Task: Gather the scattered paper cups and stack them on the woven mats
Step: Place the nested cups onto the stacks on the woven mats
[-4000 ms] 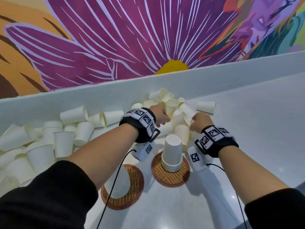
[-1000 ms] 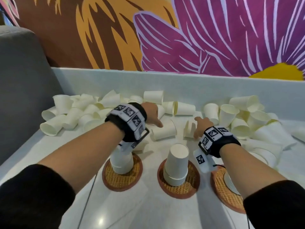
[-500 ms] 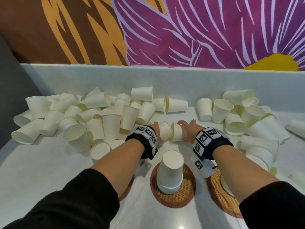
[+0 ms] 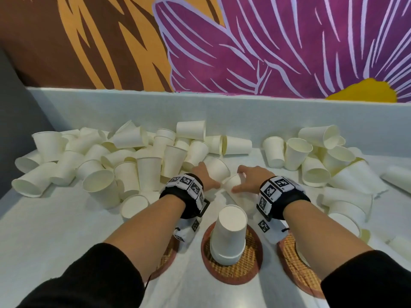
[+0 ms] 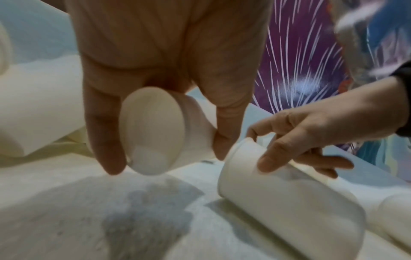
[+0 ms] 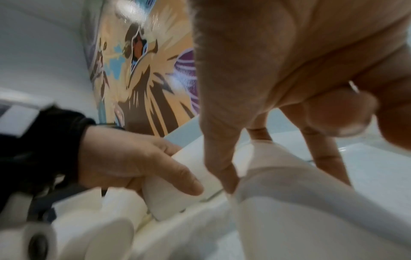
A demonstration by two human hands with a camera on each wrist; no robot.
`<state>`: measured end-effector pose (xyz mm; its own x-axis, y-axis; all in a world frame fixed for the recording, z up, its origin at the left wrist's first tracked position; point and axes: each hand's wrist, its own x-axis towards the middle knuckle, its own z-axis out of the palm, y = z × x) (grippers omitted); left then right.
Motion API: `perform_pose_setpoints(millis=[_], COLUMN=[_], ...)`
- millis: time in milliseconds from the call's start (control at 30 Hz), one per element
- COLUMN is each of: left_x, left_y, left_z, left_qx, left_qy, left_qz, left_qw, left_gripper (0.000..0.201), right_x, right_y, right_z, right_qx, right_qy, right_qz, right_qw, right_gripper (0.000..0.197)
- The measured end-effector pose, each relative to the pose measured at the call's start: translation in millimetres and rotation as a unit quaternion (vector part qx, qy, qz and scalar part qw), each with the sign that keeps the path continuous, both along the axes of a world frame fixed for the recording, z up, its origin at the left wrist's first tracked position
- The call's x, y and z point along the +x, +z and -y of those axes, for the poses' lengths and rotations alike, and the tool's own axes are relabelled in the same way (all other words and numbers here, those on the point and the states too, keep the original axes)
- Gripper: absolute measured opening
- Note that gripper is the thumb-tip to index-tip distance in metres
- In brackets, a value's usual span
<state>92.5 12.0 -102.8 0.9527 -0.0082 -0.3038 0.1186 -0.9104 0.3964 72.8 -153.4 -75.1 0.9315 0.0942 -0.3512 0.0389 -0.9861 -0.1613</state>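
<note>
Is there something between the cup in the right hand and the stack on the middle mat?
Nothing visible: the right hand holds a cup just behind the stack on the middle mat, with only bare table between.

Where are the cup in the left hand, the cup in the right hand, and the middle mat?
Left-hand cup [image 5: 153,130]: left wrist view, open mouth.
Right-hand cup [image 5: 278,198]: left wrist view, side wall.
Middle woven mat [image 4: 249,265]: head view, bare weave.

A painted mural [image 4: 244,45] fills the upper part of the head view: a purple flower with pale lilac veins and a yellow centre at right, orange and brown streaks at left. Below it runs a pale blue-white upstand [image 4: 133,107], meeting the glossy white table [image 4: 55,236]. A grey panel [image 4: 15,121] rises at far left.
</note>
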Motion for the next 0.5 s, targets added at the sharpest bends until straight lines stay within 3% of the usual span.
perform_pose_setpoints(millis=[100,167,233,300,400,500], left_x=[-1.4,-2.9,-4.2,-6.9,-13.9,-22.5], left_y=[13.6,26.5,40.0,50.7,60.3,65.6], left_z=[-8.1,-14.2,-20.4,-25.8,-28.1,-25.2], left_qx=[-0.051,-0.087,-0.097,-0.095,-0.102,-0.117], left_qy=[0.035,0.048,0.045,0.032,0.008,-0.018], left_qz=[0.024,0.032,0.040,0.045,0.048,0.066], left_qw=[0.998,0.995,0.993,0.994,0.994,0.991], left_gripper=[0.087,0.085,0.081,0.078,0.075,0.077], right_x=[3.4,7.3,5.5,-0.9,-10.9,-23.9], right_y=[14.2,23.7,35.8,47.1,57.0,62.5], right_z=[8.6,18.6,27.5,31.6,29.3,19.0], right_qx=[0.077,0.181,0.304,0.390,0.489,0.517], right_qy=[-0.072,-0.143,-0.225,-0.286,-0.310,-0.290], right_qz=[0.020,0.074,0.148,0.195,0.180,0.126], right_qw=[0.994,0.970,0.914,0.853,0.795,0.796], right_gripper=[0.037,0.027,0.017,0.022,0.031,0.028])
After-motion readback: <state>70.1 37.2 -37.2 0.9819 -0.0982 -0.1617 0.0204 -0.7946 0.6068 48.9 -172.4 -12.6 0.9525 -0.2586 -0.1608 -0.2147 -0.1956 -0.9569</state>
